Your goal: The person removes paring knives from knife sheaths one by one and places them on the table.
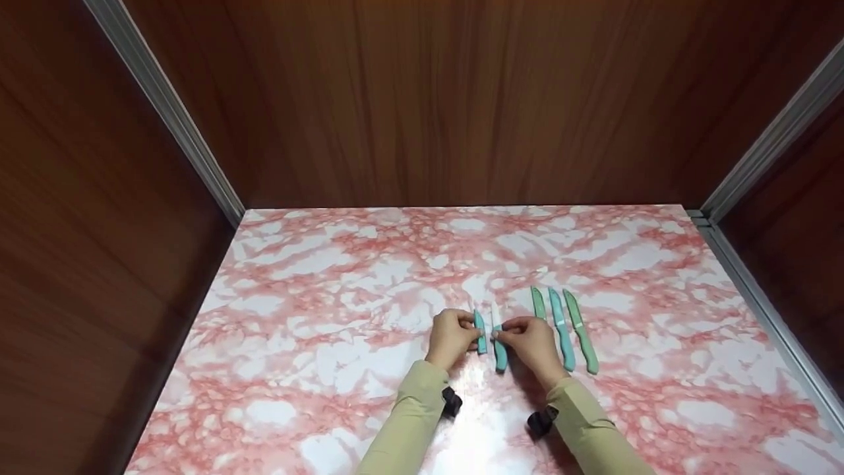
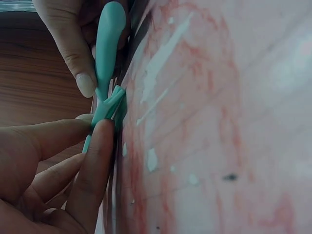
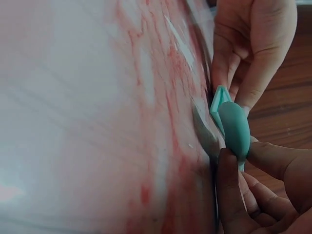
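Note:
In the head view my left hand (image 1: 452, 335) pinches a teal blade sheath (image 1: 480, 332) between thumb and fingers. Beside it on the right, my right hand (image 1: 535, 346) pinches a small knife (image 1: 500, 357) with a teal handle, its pale blade pointing away from me. A narrow gap separates sheath and blade there. The left wrist view has the sheath (image 2: 104, 113) in the left fingertips, with the knife's handle (image 2: 111, 39) behind it. From the right wrist, the rounded handle (image 3: 236, 129) partly covers the sheath (image 3: 219, 103), whose hollow end shows.
Right of my hands lie three sheathed knives: a green one (image 1: 539, 303) partly hidden by the right hand, a teal one (image 1: 560, 330) and another green one (image 1: 582, 333). The red-and-white marbled table (image 1: 316, 409) meets brown wood-grain panels (image 1: 461, 105) behind and at both sides.

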{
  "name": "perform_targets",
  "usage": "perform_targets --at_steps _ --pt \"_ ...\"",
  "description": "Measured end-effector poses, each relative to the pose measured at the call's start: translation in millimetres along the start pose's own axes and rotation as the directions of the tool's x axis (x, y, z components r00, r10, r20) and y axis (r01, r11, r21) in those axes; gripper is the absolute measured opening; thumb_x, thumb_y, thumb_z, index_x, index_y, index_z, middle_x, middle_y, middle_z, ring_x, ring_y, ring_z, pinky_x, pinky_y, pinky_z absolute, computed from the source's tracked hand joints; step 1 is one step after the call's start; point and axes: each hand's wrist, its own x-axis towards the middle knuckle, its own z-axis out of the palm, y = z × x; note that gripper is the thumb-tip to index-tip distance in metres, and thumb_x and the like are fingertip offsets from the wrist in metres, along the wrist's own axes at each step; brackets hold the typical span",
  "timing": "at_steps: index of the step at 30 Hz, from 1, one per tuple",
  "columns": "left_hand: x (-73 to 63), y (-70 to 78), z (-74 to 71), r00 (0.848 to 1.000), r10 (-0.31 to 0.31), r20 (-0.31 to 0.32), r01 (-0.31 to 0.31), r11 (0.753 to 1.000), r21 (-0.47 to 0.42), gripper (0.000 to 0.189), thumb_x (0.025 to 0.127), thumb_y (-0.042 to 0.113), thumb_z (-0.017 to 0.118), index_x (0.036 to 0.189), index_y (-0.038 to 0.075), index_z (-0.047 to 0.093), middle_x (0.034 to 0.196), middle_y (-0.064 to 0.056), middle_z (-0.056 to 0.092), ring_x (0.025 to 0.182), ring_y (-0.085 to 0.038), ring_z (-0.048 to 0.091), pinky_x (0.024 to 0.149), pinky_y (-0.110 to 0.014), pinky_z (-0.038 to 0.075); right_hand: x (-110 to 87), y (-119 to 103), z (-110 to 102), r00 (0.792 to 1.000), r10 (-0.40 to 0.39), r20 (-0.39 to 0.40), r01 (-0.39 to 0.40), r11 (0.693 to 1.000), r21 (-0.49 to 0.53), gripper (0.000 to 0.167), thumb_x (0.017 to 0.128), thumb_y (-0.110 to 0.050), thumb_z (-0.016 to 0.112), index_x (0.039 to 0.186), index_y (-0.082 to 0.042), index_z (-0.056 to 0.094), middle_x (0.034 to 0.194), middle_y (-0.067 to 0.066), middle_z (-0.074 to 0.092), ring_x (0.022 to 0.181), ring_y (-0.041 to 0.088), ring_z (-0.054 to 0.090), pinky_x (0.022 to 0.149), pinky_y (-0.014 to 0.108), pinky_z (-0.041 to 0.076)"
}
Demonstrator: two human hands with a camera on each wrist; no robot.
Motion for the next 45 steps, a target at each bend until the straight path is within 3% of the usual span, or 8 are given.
perform_targets --at_steps 10,19,29,45 --pt "-0.1 1.9 1.0 1.000 0.017 -0.024 -0.017 0.999 0.027 0.025 0.077 -0.007 0.070 0.102 -0.006 0.068 0.070 -0.006 0.059 0.052 -0.017 0.063 0.048 -0.028 0.055 -1.5 -5.4 0.8 1.000 0.003 0.008 -0.003 1.000 0.019 0.017 0.079 -0.011 0.078 0.089 0.000 0.069 0.073 0.008 0.066 0.064 0.020 0.064 0.059 0.033 0.055" --pt "1.3 1.1 1.1 0.996 0.074 -0.055 -0.066 0.988 0.140 0.020 0.073 -0.007 0.070 0.094 -0.005 0.069 0.065 -0.001 0.058 0.045 -0.009 0.054 0.043 -0.023 0.050 -1.3 -8.4 1.4 1.000 -0.028 -0.005 0.028 0.998 -0.054 0.017 0.077 -0.011 0.080 0.083 0.000 0.069 0.070 0.007 0.064 0.061 0.019 0.063 0.055 0.031 0.053" --pt "2.1 -3.9 2.6 0.995 0.090 -0.048 -0.085 0.992 0.097 0.021 0.075 -0.011 0.070 0.096 -0.007 0.068 0.066 -0.001 0.055 0.046 -0.007 0.053 0.044 -0.023 0.050 -0.8 -6.3 0.1 0.997 -0.077 -0.018 0.075 0.992 -0.105 0.016 0.077 -0.017 0.081 0.077 -0.006 0.070 0.070 0.006 0.064 0.060 0.018 0.057 0.056 0.031 0.048" --pt "-1.6 -3.9 2.7 0.992 0.125 -0.034 -0.120 0.984 0.128 0.026 0.078 -0.011 0.070 0.102 -0.005 0.067 0.070 -0.005 0.055 0.049 -0.010 0.054 0.046 -0.024 0.051 -1.7 -4.3 0.5 0.996 -0.078 -0.034 0.075 0.993 -0.093 0.016 0.078 -0.016 0.080 0.076 -0.005 0.069 0.067 0.004 0.062 0.059 0.017 0.056 0.054 0.029 0.046"
